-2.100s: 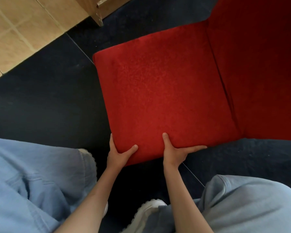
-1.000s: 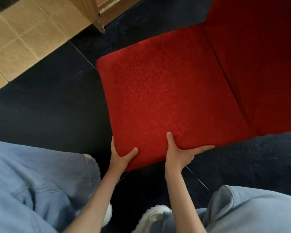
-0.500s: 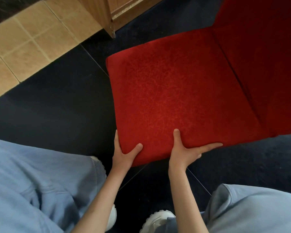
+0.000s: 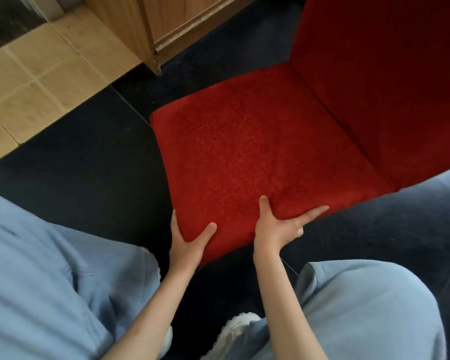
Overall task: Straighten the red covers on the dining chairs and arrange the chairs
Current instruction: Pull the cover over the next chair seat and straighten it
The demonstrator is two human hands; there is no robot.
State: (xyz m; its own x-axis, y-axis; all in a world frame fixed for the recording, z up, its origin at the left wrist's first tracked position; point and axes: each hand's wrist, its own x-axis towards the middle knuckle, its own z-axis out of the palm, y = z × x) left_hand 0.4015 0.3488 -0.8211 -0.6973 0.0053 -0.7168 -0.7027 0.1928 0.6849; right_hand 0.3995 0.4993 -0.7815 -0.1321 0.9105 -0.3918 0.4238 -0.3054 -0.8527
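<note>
Now both hands clamp the red cover's (image 4: 257, 152) lower-centre front corner, left hand (image 4: 186, 242) and right hand (image 4: 276, 227) thumbs on top, probably tugging it taut.

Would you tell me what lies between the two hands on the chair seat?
In the head view, only red cover at the seat's near corner lies between left hand and right hand.

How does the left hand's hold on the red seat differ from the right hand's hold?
The left hand grips the near corner of the red seat cover, thumb on top, fingers along the side edge. The right hand holds farther along the front edge, thumb on top, fingers stretched straight along that edge. Both press the cover with thumbs up.
</note>
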